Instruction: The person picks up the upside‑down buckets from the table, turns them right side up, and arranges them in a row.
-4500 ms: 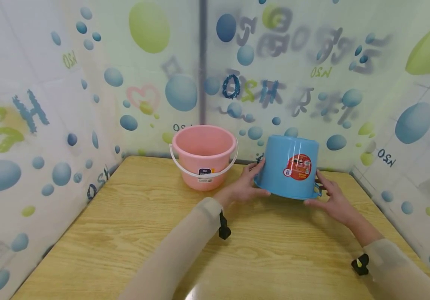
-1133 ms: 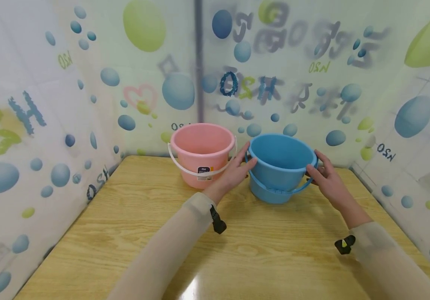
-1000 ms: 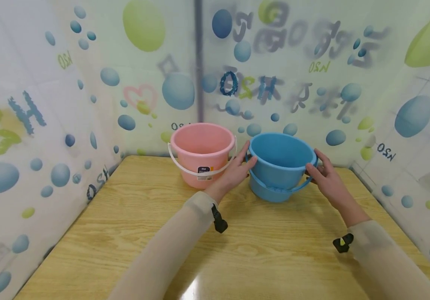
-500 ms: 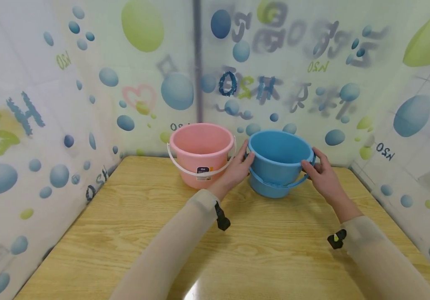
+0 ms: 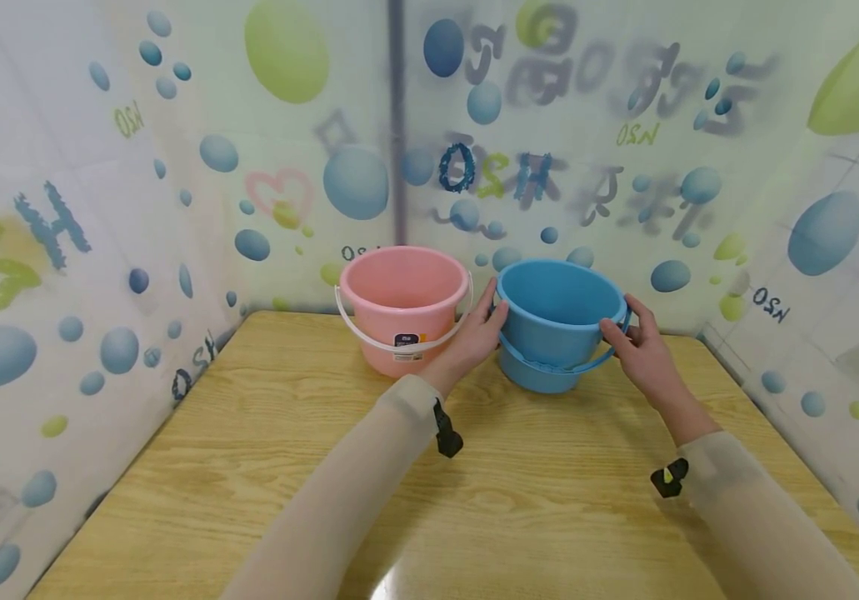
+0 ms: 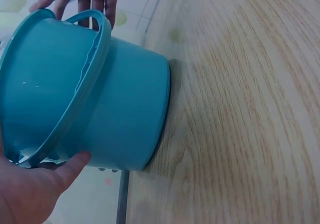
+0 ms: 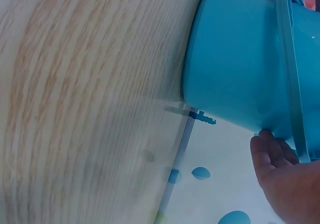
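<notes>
Upright toward the back right of the table stands a blue bucket (image 5: pixel 549 333), its blue handle hanging down across the front. My left hand (image 5: pixel 476 337) holds its left side just under the rim, thumb on the front. On the opposite side my right hand (image 5: pixel 642 350) grips near the rim and handle joint, with fingers tucked beneath. In the left wrist view the bucket's base (image 6: pixel 162 108) appears to meet the tabletop. A pink bucket (image 5: pixel 384 325) with a white handle (image 5: pixel 357 333) sits close by on the left, partly behind my left wrist.
The wood-grain table (image 5: pixel 264 433) reaches back to a printed curtain (image 5: pixel 586 125) with blue and green spots. Similar curtain sheets hang at both sides. A black wrist strap unit (image 5: pixel 447 433) sits at my left cuff, and another unit (image 5: pixel 669 477) at my right.
The blue bucket was upside down with its label showing; it has been turned upright. Over the last second it has shifted slightly back, both hands staying on it. The pink bucket stayed put.
</notes>
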Tool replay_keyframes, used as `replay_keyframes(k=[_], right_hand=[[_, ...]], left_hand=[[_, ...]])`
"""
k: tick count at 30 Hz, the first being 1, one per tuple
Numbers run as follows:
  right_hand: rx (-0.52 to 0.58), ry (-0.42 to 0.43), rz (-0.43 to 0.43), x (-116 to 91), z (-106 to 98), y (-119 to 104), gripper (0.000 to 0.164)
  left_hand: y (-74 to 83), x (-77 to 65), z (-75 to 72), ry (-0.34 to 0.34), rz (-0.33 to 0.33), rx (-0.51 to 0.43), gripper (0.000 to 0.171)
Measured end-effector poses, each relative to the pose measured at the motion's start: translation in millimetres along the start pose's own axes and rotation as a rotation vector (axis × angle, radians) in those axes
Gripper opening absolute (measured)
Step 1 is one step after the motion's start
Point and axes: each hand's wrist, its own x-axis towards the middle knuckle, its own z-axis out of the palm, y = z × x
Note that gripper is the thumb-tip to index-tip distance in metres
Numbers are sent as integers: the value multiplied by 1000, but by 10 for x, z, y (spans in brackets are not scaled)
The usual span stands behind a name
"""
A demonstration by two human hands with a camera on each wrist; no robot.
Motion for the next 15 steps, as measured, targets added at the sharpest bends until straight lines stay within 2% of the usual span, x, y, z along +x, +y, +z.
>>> replay_keyframes(k=[7, 11, 15], right_hand=[[-3, -1, -7, 0, 12, -7, 93], [-22, -3, -10, 9, 12, 33, 92], [-32, 24, -32, -13, 10, 63, 92]], left_hand=[[20, -2, -13, -4, -11, 4, 66], [-13, -17, -30, -11, 15, 103, 69], [-143, -30, -42, -18, 103, 224, 76]])
